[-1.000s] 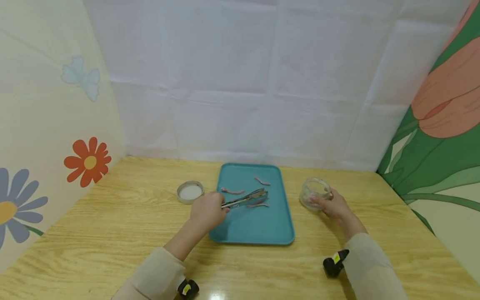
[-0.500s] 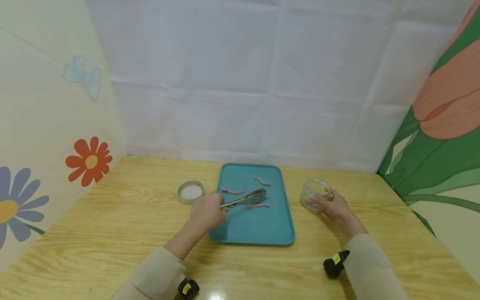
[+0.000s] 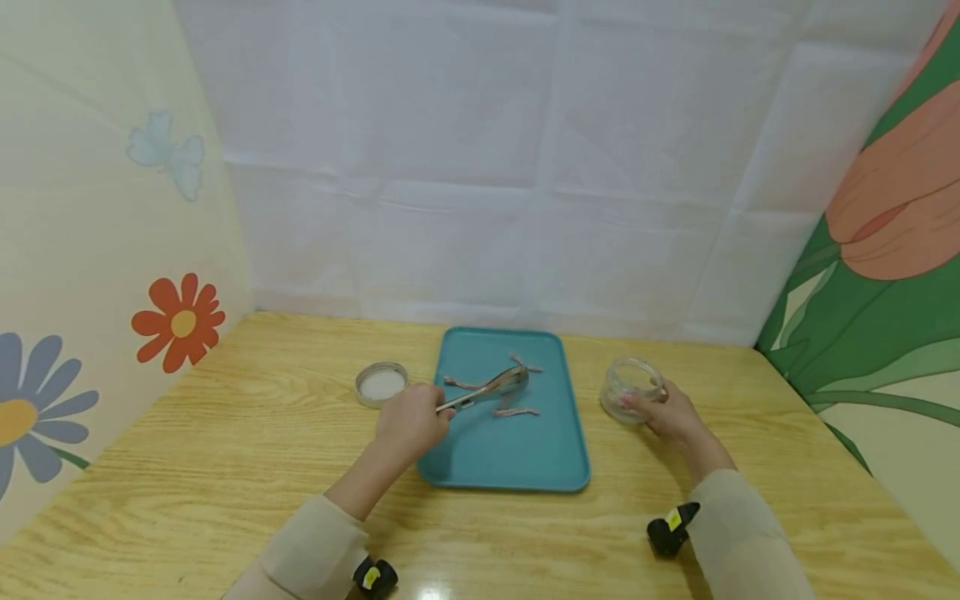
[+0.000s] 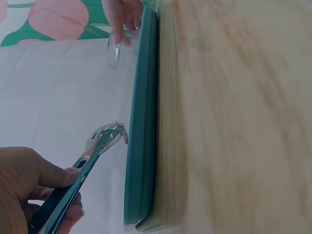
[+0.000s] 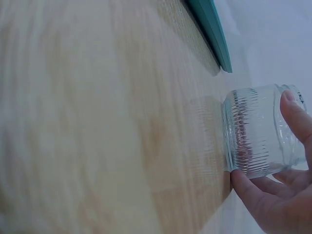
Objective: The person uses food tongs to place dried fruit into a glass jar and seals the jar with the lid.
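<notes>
My left hand (image 3: 412, 423) grips a pair of metal tongs (image 3: 483, 392) over the blue-green tray (image 3: 502, 462). The jaws look nearly together, and in the left wrist view a small pinkish piece (image 4: 125, 135) shows at their tips, just above the tray's rim. Thin pink strips lie on the tray: one (image 3: 517, 412) below the tongs, one (image 3: 459, 382) to their left, one (image 3: 531, 367) behind. On the table to the tray's right, my right hand (image 3: 667, 414) holds an uncovered glass jar (image 3: 624, 379) upright. Something reddish (image 5: 242, 141) shows through its ribbed wall.
A round jar lid (image 3: 381, 385) with a white inside lies left of the tray, close to my left hand. A white cloth (image 3: 480, 208) hangs behind the wooden table (image 3: 300, 467); flower-patterned panels (image 3: 97, 250) stand at the sides.
The tongs have drawn slightly back and left, their head turned and narrower in the head view. The lower pink strip is less covered. My right hand and the jar have stayed put.
</notes>
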Tool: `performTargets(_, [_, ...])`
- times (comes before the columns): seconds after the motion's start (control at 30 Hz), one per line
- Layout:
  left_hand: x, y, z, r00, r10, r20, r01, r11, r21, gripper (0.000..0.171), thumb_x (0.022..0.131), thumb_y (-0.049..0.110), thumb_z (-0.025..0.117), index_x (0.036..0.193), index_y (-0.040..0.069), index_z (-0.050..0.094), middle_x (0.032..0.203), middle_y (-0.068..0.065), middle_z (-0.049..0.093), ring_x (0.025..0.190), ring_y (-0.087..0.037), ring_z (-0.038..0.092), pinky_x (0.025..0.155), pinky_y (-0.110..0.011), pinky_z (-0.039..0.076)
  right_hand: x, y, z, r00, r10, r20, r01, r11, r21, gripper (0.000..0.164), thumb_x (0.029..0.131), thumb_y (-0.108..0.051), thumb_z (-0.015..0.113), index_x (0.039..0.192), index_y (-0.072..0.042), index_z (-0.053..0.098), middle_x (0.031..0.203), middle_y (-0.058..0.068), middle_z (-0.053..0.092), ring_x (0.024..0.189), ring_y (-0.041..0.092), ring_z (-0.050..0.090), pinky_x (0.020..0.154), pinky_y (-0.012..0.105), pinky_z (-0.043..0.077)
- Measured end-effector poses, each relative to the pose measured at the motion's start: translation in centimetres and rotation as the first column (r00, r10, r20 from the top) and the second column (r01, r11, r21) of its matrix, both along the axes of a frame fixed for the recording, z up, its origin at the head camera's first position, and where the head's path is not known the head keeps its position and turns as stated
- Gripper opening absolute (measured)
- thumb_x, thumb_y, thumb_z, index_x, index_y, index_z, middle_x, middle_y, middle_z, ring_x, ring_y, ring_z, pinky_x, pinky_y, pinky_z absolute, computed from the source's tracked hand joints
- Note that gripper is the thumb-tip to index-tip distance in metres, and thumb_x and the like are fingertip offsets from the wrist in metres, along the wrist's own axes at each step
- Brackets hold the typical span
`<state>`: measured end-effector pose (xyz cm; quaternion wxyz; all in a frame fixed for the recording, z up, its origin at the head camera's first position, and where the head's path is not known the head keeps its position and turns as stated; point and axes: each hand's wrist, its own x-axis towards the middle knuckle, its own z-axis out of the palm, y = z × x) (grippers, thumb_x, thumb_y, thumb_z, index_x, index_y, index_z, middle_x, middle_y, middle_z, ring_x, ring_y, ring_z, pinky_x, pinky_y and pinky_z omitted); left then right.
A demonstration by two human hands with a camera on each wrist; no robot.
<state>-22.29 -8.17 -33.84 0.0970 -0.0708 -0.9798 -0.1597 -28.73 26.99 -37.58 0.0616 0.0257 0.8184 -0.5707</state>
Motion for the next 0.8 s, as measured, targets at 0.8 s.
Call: performTargets(0.8, [-0.8,2.1,2.4,0.987,0.031,-0.159,-0.005,0.986,0.166,0.019,0.081,0.028,0.06,0.071,0.012,0.061,0.062,0.001,0.05,0.049,-0.012,0.043,0.039,-0.027,0.033,-0.1,0.1,-0.2,1.0,-0.001,0.007,0.001,1.0,-0.016,0.088,0.079,-0.034,0.062,0.137,0.0,0.006,0.132,0.028,0.021,0.114,0.033,0.033,0.087,0.039,0.033])
